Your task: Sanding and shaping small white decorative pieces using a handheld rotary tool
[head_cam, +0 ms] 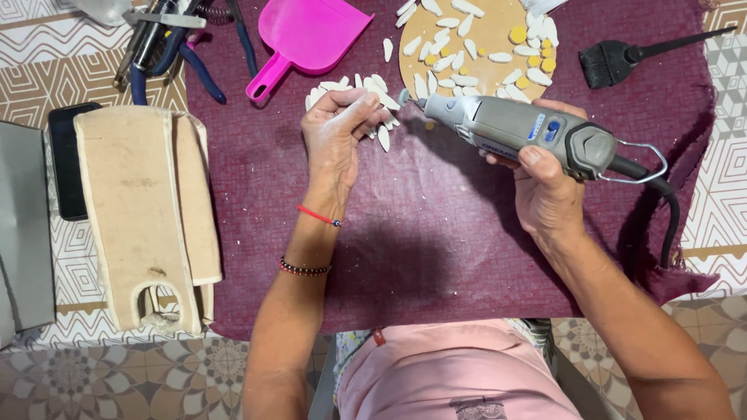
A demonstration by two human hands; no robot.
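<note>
The left hand pinches a small white piece between its fingertips. The right hand is wrapped around the grinder, whose tip almost touches the piece. The tip could slip onto the fingers, or throw the piece among the loose pieces just beside the left hand.

— How is the left hand placed?
— It is stretched up toward the frame's upper middle, fingers pinched together.
— And the right hand?
— It is curled closed at centre right, forearm angled from lower right.
</note>
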